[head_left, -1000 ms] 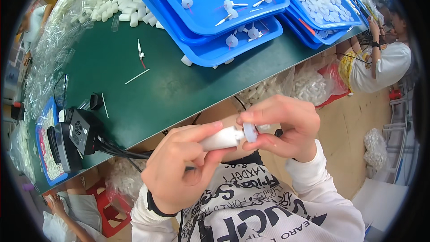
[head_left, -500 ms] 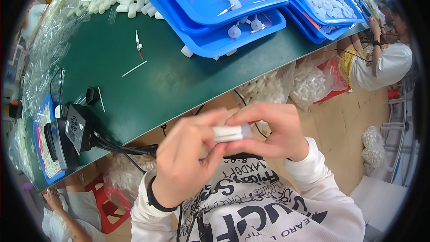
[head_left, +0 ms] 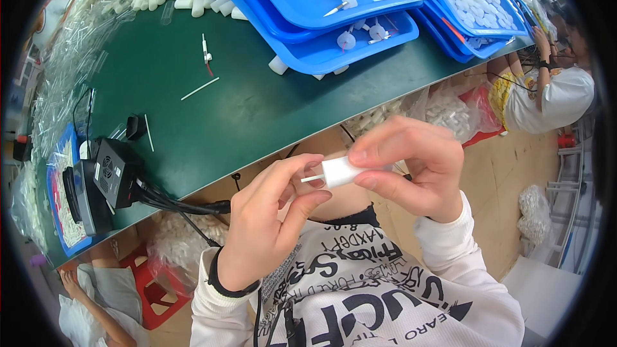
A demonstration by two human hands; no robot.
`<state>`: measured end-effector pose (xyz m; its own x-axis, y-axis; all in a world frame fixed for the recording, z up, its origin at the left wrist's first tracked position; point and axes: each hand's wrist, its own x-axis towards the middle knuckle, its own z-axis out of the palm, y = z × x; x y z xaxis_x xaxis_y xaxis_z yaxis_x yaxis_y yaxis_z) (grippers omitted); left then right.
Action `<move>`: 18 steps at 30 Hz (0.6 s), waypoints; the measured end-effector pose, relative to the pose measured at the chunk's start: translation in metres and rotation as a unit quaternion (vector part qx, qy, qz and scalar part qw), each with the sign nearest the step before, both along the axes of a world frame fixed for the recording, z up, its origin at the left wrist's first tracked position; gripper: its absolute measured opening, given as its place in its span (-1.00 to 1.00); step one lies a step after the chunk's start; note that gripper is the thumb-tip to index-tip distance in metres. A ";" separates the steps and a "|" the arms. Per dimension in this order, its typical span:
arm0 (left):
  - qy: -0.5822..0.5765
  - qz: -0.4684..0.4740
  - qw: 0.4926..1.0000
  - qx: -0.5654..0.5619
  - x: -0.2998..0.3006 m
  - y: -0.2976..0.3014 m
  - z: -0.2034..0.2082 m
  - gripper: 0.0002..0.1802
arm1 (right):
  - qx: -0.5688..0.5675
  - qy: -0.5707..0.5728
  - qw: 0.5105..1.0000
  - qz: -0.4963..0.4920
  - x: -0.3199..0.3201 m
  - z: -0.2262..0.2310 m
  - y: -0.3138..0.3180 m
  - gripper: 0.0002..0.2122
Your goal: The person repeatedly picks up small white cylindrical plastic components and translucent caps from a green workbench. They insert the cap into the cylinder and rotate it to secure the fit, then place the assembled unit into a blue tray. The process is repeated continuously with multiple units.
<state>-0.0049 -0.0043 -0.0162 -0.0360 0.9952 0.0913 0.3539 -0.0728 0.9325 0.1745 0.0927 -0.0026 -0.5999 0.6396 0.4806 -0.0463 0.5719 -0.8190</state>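
Between the thumb and fingers of my right hand [head_left: 414, 170] is a white cylinder [head_left: 339, 172], held above my lap in front of the table edge. From its left end a thin white tube [head_left: 312, 179] sticks out. My fingers cover the cylinder's right end. My left hand [head_left: 267, 215] is beside the tube end, its thumb and forefinger apart, one above and one below the tube, with the tips close to the cylinder's rim. Whether those tips touch the cylinder, I cannot tell.
Stacked blue trays [head_left: 308, 58] hold white discs with thin rods and red wires. White cylinders [head_left: 193, 0] are heaped behind. On the green table [head_left: 257, 112] lie a wired rod piece [head_left: 206, 51] and thin sticks [head_left: 200, 88]. A black fan device [head_left: 116, 173] stands left. Co-workers sit at both sides.
My right hand has moved right and up with the white cylinder. My left fingers have come away from its left end, so the thin tube now shows there.
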 end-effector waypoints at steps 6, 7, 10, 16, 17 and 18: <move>0.031 -0.004 0.999 0.016 -0.001 -0.001 0.002 -0.62 | 0.021 -0.022 1.000 -0.002 0.002 0.002 0.003 -0.89; 0.054 -0.005 0.998 0.027 -0.001 0.000 0.001 -0.61 | 0.033 -0.033 0.999 -0.004 0.002 0.005 0.003 -0.90; 0.086 -0.006 0.995 0.042 0.001 0.000 0.001 -0.59 | 0.070 -0.051 0.996 0.002 0.000 0.008 0.004 -0.89; 0.137 -0.003 0.988 0.070 0.000 0.003 0.001 -0.57 | 0.095 -0.068 0.993 0.015 -0.002 0.008 0.006 -0.87; 0.146 -0.001 0.986 0.076 0.000 0.003 0.000 -0.57 | 0.101 -0.069 0.992 0.017 -0.002 0.008 0.006 -0.87; 0.151 0.001 0.985 0.080 0.000 0.003 0.000 -0.57 | 0.107 -0.068 0.992 0.018 -0.002 0.007 0.007 -0.87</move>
<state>-0.0049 -0.0012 -0.0159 0.0142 0.9672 0.2537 0.6134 -0.2088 0.7617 0.1723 0.0993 0.0048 -0.6888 0.5089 0.5163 0.0318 0.7328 -0.6797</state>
